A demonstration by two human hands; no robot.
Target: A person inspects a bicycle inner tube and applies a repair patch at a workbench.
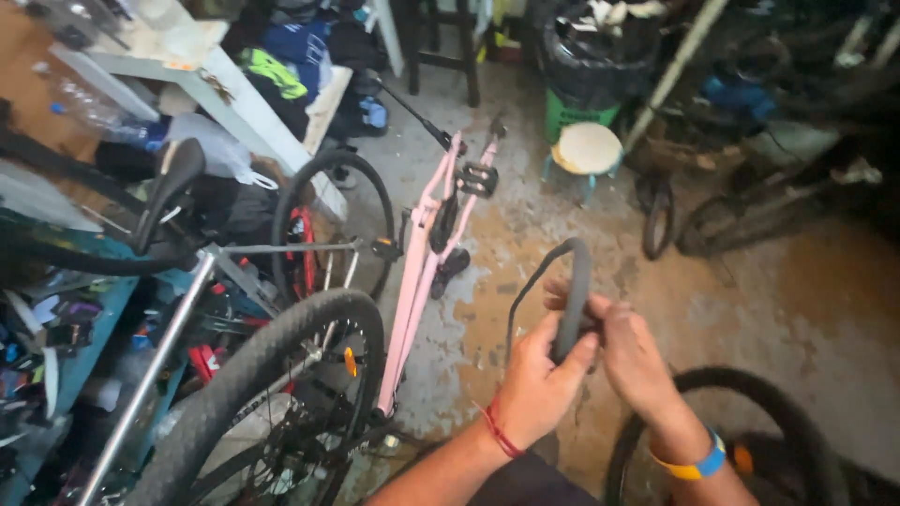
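Leaning upside down at the left, the pink bicycle frame [417, 281] is the landmark; a knobby bicycle wheel [272, 394] stands just in front of it. Right of the frame, both hands pinch a limp black inner tube [572, 300]: the left hand [539, 379] closes round its lower end, the right hand [630, 351] grips beside it. The tube's long axis rises from the hands, arching over leftward.

Dim, soft indoor light; motion blur throughout, edges darker and distorted.
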